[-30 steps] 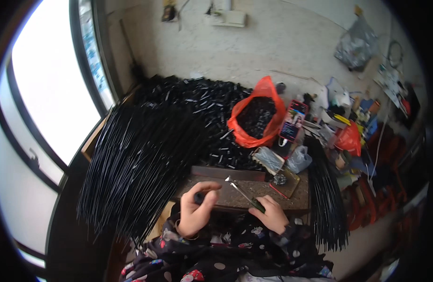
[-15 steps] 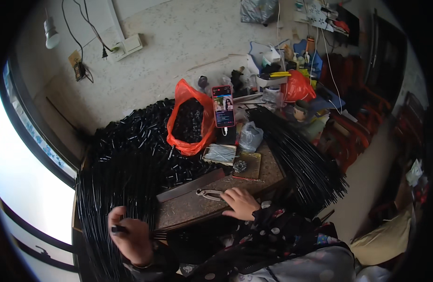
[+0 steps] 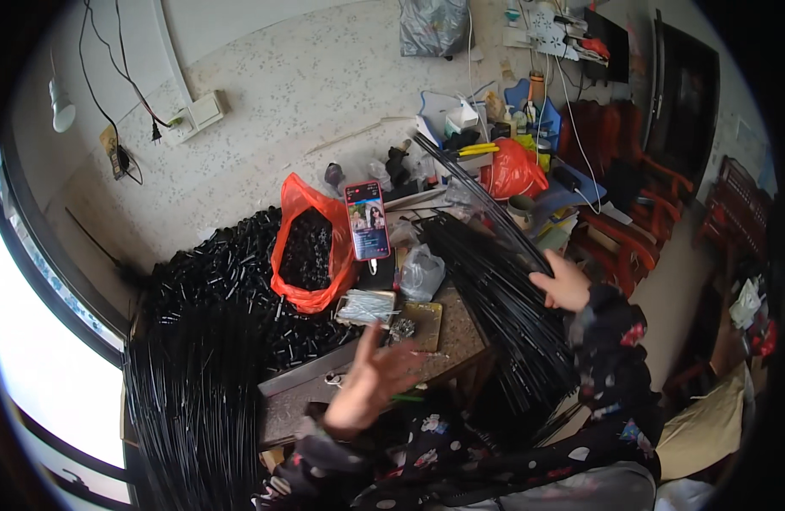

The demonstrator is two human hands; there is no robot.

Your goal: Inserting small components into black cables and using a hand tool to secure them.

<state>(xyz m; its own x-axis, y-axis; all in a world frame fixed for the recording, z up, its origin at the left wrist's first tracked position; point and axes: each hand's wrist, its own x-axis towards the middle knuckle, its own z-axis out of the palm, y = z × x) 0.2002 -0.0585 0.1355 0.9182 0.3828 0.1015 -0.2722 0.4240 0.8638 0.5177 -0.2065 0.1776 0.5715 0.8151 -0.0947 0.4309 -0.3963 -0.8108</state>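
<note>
My right hand (image 3: 566, 286) is closed around several long, thin black rods (image 3: 488, 198). They slant up and to the left, above a fanned bundle of similar rods (image 3: 516, 317) on the table's right side. My left hand (image 3: 369, 383), somewhat blurred, hovers over the front of the table with its fingers spread and nothing visible in them. Beside it lie the pliers (image 3: 334, 378), mostly hidden behind the hand. Another thick bundle of black rods (image 3: 192, 383) hangs over the table's left side.
A heap of short black tubes (image 3: 209, 277) covers the back left, with an open red bag (image 3: 283, 285) of small dark parts. A phone (image 3: 368, 223) stands behind a tray of thin metal pins (image 3: 366, 307) and a shallow yellowish tray (image 3: 428, 327). A mug (image 3: 521, 210) stands farther right.
My right hand has left the pliers and moved right and up, now gripping black rods. My left hand has swung rightward from the left bundle; the small black piece in it no longer shows.
</note>
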